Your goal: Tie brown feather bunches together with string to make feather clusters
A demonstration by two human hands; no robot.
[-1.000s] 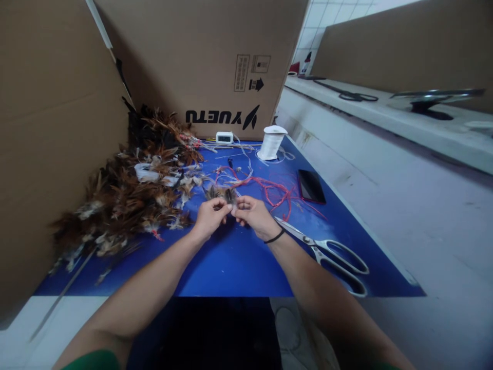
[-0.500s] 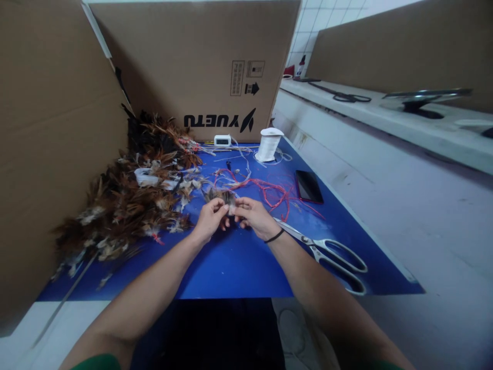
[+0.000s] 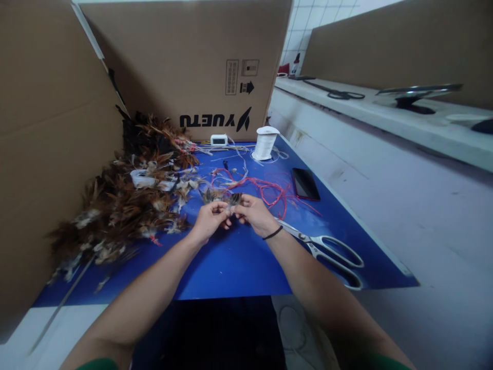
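Small brown-grey feathers [image 3: 213, 195] fan out above my fingertips over the blue table. My left hand [image 3: 210, 218] is closed in a pinch on their base. My right hand [image 3: 256, 212], with a black band at the wrist, also pinches feathers, and darker tips show above its thumb. The fingertips of both hands nearly meet, so the quill ends are hidden. Large scissors [image 3: 327, 252] lie partly beneath my right forearm. To the left spreads a big pile of brown feathers [image 3: 119, 205].
Tangled red string [image 3: 269, 186] lies beyond my hands. Behind it are a white spool [image 3: 265, 144] and a small white digital display [image 3: 219, 140]. A black phone [image 3: 306, 184] rests at the right. Cardboard [image 3: 173, 67] walls the back and left.
The feathers between my hands have spread wider, with dark tips now showing by my right thumb. Both hands stay close together. The whole view has shifted slightly.
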